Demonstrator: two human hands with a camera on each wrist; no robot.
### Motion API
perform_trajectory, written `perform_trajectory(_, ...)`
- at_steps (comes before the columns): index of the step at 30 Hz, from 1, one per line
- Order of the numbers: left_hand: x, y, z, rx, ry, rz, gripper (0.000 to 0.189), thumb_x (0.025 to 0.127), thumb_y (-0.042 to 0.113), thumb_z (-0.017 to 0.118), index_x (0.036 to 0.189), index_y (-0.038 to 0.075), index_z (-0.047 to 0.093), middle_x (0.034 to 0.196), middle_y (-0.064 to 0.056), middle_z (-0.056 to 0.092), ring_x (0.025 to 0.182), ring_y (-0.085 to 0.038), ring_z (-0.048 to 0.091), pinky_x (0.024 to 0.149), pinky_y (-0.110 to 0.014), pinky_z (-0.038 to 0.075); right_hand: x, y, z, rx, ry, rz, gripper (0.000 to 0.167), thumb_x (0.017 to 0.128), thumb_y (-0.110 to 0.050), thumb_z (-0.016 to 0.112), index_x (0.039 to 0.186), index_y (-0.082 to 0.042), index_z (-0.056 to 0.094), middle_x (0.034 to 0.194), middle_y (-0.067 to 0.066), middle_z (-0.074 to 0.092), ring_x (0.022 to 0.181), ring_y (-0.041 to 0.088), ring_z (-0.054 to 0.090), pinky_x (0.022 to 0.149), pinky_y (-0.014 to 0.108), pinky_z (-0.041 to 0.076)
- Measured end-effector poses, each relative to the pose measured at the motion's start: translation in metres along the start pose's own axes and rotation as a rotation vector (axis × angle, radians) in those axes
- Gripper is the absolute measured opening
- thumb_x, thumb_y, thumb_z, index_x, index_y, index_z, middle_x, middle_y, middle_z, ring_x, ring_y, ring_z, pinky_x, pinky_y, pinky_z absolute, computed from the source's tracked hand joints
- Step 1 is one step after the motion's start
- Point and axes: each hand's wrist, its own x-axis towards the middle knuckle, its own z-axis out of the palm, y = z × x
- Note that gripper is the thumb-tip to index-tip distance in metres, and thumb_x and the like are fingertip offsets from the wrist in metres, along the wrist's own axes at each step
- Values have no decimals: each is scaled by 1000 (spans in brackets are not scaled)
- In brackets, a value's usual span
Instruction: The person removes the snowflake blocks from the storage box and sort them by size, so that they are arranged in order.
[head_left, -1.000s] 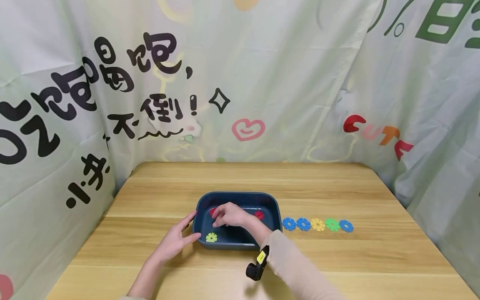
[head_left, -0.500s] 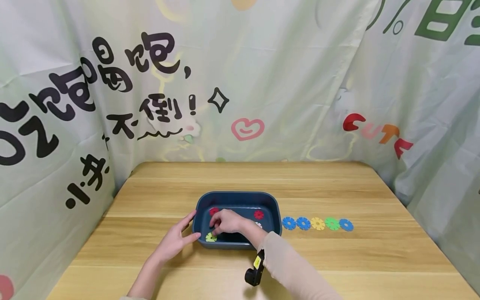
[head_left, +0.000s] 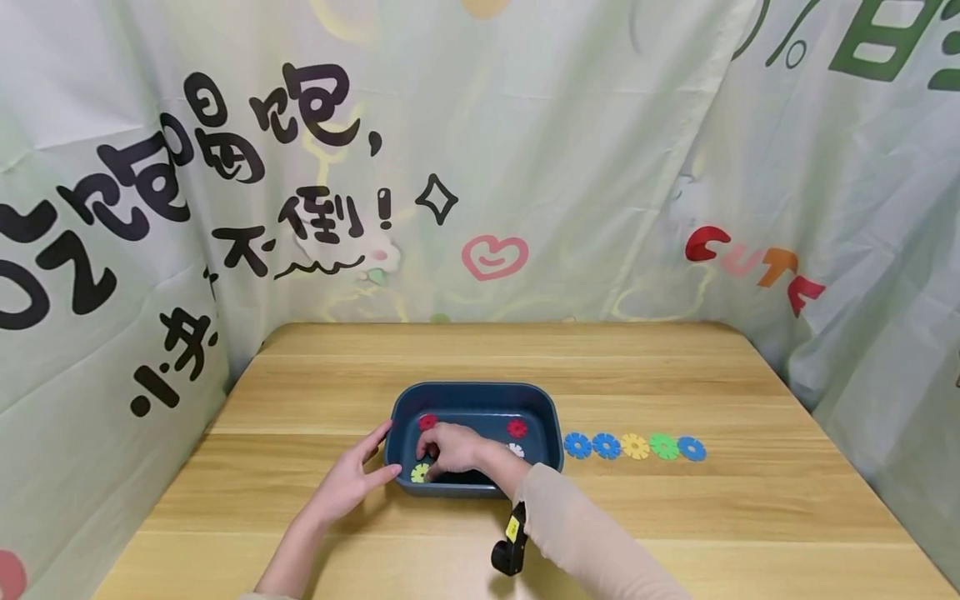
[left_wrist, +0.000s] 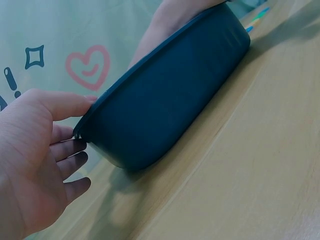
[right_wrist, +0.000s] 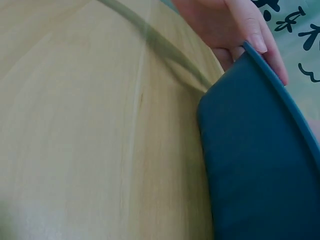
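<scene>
In the head view, a dark blue plastic bin (head_left: 476, 490) sits on the wooden table, holding flower-shaped plastic discs. My left hand (head_left: 347, 486) steadies its left end, thumb and fingertips at the rim; the left wrist view shows these fingers nearly straight. My right hand (head_left: 456, 447) reaches inside, thumb and index finger apart and lightly bent, right at a yellow-green disc (head_left: 419, 472) in the near left corner. That disc lies flat, partly covered by the thumb. Red discs lie behind the hand (head_left: 427, 422) and at the right (head_left: 517, 427); a white disc (head_left: 516, 450) shows beside the forearm.
Right of the bin runs a row of discs: a blue one (head_left: 577, 446), another blue one (head_left: 606, 446), a yellow one (head_left: 635, 447), a green one (head_left: 663, 446) and a blue one (head_left: 692, 448). A printed curtain (head_left: 585, 167) hangs behind the table (head_left: 645, 358).
My right hand has moved down toward the near left corner, onto the yellow-green disc, and the white disc has come into view. My left hand has stayed at the bin.
</scene>
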Motion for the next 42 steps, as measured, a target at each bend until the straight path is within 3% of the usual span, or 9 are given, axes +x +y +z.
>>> perform_trajectory(12,1,-2,0,-18,-4,-22,68,86,15,66,143,0,32,146,-22,29,133,-40,26,106,-54,24,-3,-4,2,-52,10,29,21,71,-23,81,78,-19,62,78,-10,47,71,5,45,64,18,40)
perform_trajectory(24,3,1,0,-9,-9,-27,67,86,16,66,143,1,33,146,-22,29,133,-40,26,106,-53,23,-3,1,-3,94,30,-23,21,74,-11,77,77,-14,57,68,-9,53,64,4,49,62,17,43)
perform_trajectory(30,2,1,1,-7,-3,-35,67,85,16,67,142,1,34,145,-23,30,132,-41,27,105,-54,25,-4,7,-4,230,52,-42,15,77,-1,72,76,-9,59,66,-6,56,62,4,51,59,17,43)
perform_trajectory(38,1,0,0,-8,-3,-57,69,85,17,67,143,2,33,146,-22,29,133,-40,26,106,-53,24,-4,8,-8,351,83,-18,12,79,-1,70,79,-6,59,66,-3,55,59,8,49,56,18,42)
perform_trajectory(42,1,1,-1,0,-5,-60,69,85,17,67,143,2,33,146,-22,29,133,-39,26,106,-52,24,-5,6,-10,433,88,-3,11,79,2,68,80,-3,58,64,0,57,58,12,55,55,22,48)
